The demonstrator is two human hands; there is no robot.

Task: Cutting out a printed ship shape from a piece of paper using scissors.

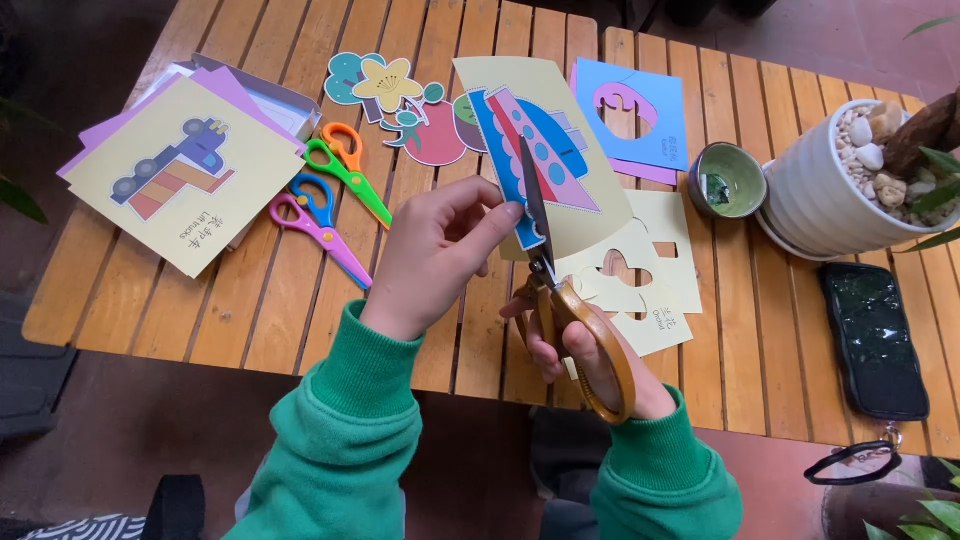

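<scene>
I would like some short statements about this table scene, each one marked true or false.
1. The right hand holds brown-handled scissors. True.
2. The left hand holds a pale yellow card with a blue and pink boat picture. True.
3. The two small plastic scissors lie right of the white ribbed plant pot. False: they lie left of it.
4. The small green bowl sits on the floor. False: it sits on the wooden slatted table.
</scene>
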